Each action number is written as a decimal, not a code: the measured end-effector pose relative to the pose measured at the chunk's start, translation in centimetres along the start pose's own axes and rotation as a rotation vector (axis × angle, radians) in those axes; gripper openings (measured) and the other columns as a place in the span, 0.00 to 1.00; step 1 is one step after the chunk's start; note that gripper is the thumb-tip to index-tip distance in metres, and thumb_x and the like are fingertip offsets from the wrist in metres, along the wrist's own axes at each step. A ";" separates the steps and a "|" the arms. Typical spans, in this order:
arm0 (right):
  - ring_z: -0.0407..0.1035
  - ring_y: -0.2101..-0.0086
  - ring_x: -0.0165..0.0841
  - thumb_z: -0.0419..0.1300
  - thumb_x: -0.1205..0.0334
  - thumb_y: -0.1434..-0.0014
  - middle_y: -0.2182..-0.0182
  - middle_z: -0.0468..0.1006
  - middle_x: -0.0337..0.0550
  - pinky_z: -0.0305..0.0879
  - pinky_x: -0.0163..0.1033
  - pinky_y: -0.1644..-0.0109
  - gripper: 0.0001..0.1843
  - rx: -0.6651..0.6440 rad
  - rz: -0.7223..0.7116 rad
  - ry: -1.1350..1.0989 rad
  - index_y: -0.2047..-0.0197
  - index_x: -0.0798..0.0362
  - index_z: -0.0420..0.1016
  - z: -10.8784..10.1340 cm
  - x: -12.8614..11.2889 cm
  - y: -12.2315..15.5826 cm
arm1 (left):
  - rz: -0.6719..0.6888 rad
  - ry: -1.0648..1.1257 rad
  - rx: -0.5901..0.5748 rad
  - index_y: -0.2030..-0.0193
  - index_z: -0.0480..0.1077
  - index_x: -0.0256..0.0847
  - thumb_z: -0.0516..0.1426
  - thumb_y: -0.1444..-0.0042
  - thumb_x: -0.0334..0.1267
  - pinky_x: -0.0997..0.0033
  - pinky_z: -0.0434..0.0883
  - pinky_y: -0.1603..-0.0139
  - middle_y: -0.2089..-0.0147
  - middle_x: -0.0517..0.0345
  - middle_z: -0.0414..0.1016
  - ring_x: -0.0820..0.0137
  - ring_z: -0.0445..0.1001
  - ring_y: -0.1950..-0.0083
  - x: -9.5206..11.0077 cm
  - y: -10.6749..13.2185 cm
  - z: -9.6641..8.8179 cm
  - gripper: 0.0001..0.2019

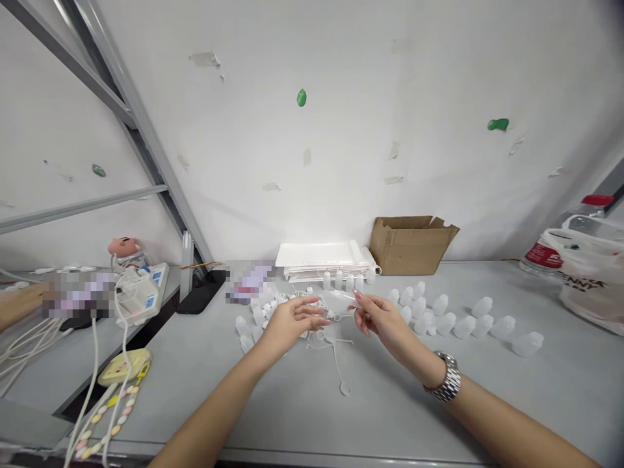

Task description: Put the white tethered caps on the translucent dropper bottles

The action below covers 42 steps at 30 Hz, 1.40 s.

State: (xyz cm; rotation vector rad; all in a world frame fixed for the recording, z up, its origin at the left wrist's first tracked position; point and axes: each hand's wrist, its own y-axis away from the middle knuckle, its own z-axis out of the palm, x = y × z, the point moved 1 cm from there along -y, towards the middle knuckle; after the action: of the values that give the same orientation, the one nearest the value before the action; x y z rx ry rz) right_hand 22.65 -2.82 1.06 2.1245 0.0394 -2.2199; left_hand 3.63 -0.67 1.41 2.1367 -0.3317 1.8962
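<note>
Head view, reading a clock centred between the hands, 12 pointing at the wall (312, 162): the right hand (385, 320) is pinching a slim translucent white piece (351, 299) between thumb and fingers, and it's poking into that gap. The left hand (287, 324) is hovering with fingers spread, seemingly gripping nothing; can't tell if its fingertips are brushing the white ring-ended cords (330, 340) around them. One longer cord (338, 365) is trailing toward 6 o'clock on the grey desk (292, 419). Frosted bottle-like pieces (465, 327) are lying scattered around 3, more white plastic pieces (258, 316) are bunching at 9, and small white bottles (338, 280) are standing at 12.

What's worrying me: those cords are overlapping, so one dragging finger could be snagging several. That pinch is looking light too, so a bump could be popping the piece loose. And the right hand's sitting just beside the nearest frosted ones, so a sideways swing could be sending some rolling.
</note>
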 end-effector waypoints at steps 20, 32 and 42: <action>0.63 0.77 0.30 0.50 0.53 0.40 0.79 0.67 0.36 0.62 0.35 0.72 0.14 0.237 -0.505 0.555 0.58 0.53 0.68 0.1 0.5 1.7 | -0.150 0.546 -0.039 0.59 0.73 0.33 0.56 0.46 0.40 0.75 0.72 0.53 0.56 0.47 0.77 0.66 0.75 0.55 0.7 0.0 -0.8 0.13; 0.65 0.75 0.31 0.52 0.57 0.41 0.77 0.70 0.40 0.64 0.34 0.75 0.12 0.242 -0.695 0.680 0.57 0.53 0.69 0.4 0.5 2.3 | -0.049 0.429 0.012 0.58 0.72 0.36 0.63 0.55 0.36 0.67 0.71 0.50 0.55 0.49 0.77 0.63 0.73 0.52 0.9 0.3 -0.6 0.15; 0.66 0.75 0.31 0.52 0.58 0.41 0.77 0.71 0.41 0.65 0.37 0.70 0.12 0.245 -0.771 0.725 0.57 0.54 0.69 0.5 0.7 2.5 | 0.011 0.337 0.120 0.58 0.71 0.35 0.63 0.56 0.39 0.65 0.72 0.55 0.63 0.49 0.79 0.63 0.76 0.58 1.0 0.3 -0.3 0.18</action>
State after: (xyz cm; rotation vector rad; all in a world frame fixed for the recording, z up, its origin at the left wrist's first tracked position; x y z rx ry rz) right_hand 22.33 -5.37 0.48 3.3633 0.7689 -1.5781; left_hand 3.35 -0.86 2.42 1.8379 -0.1640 2.2853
